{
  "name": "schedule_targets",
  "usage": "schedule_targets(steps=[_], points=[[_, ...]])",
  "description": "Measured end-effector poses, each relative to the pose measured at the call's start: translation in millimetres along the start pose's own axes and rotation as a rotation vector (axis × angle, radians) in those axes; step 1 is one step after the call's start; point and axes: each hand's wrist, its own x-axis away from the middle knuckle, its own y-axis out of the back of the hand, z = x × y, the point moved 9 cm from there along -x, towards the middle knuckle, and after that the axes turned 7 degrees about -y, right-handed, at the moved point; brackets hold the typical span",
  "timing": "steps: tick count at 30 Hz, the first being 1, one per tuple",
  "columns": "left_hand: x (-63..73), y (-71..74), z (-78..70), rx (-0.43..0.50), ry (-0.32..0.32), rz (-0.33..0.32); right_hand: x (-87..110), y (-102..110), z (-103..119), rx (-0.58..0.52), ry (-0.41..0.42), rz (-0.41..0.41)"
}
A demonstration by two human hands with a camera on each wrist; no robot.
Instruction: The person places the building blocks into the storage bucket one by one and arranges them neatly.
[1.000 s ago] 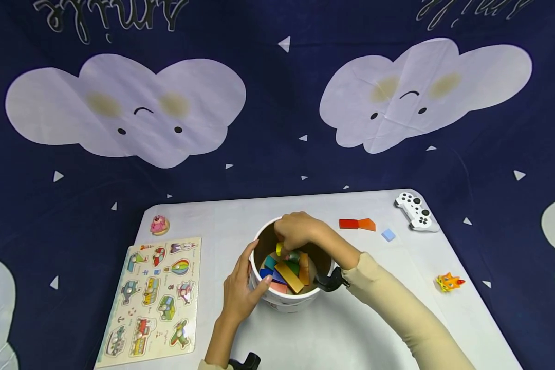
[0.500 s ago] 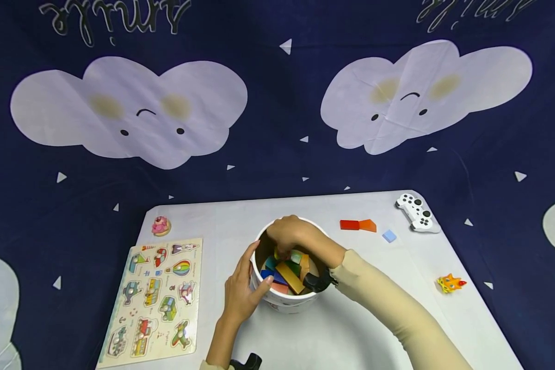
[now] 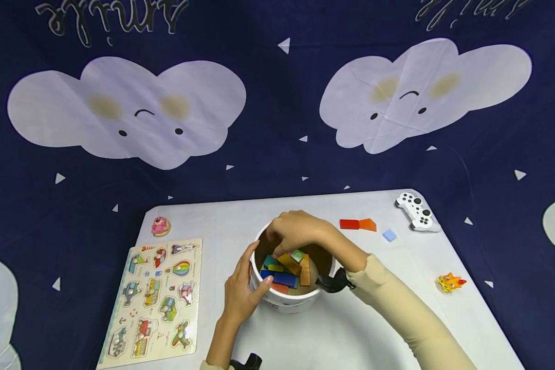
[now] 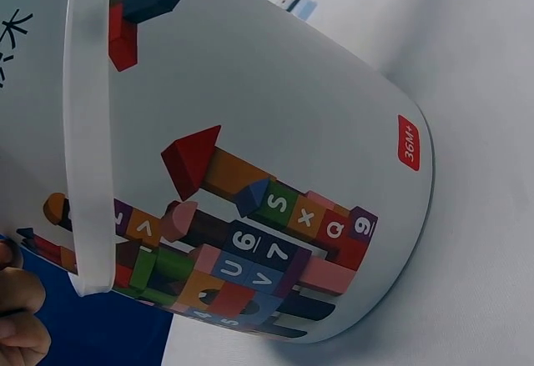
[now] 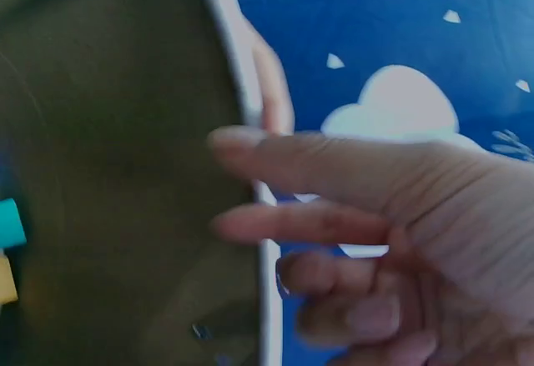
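A white bucket [image 3: 284, 308] of colourful toy blocks stands mid-table, its outside printed with pictures of blocks in the left wrist view. My left hand [image 3: 240, 293] holds its near left side, thumb at the rim. My right hand [image 3: 300, 229] reaches over the opening, fingers pointing down inside. In the right wrist view, that hand's thumb and index finger stand apart with nothing between them. Beneath it in the bucket lie a yellow block [image 3: 290, 263], a blue block [image 3: 284, 279], an orange block [image 3: 304, 271] and a green block [image 3: 297, 255], among others.
A wooden picture puzzle board [image 3: 157, 298] lies left, with a pink toy [image 3: 160, 226] behind it. Right of the bucket are a red block [image 3: 349, 224], an orange block [image 3: 367, 224], a light blue block [image 3: 389, 235], a white game controller [image 3: 416, 211] and a spiky orange toy [image 3: 450, 282].
My right hand dipped deeper into the bucket, then rose back a little. The long yellow block has shifted and a blue block shows more. My left hand has stayed at the bucket.
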Motion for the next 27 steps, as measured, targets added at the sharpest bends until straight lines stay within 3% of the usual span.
schedule_targets(steps=[5, 14, 19, 27], points=[[0.5, 0.5, 0.1, -0.003, 0.001, -0.017, 26.9, 26, -21, -0.107, 0.036, -0.182], [1.1, 0.1, -0.7, 0.014, 0.003, -0.024, 64.9, 30, -92, -0.192, -0.091, -0.345], [1.5, 0.1, -0.4, 0.015, -0.005, -0.032, 82.2, 20, -150, -0.234, -0.211, -0.399], [1.4, -2.3, -0.8, 0.028, -0.014, -0.031, 108.7, -23, -248, -0.322, -0.464, -0.394]])
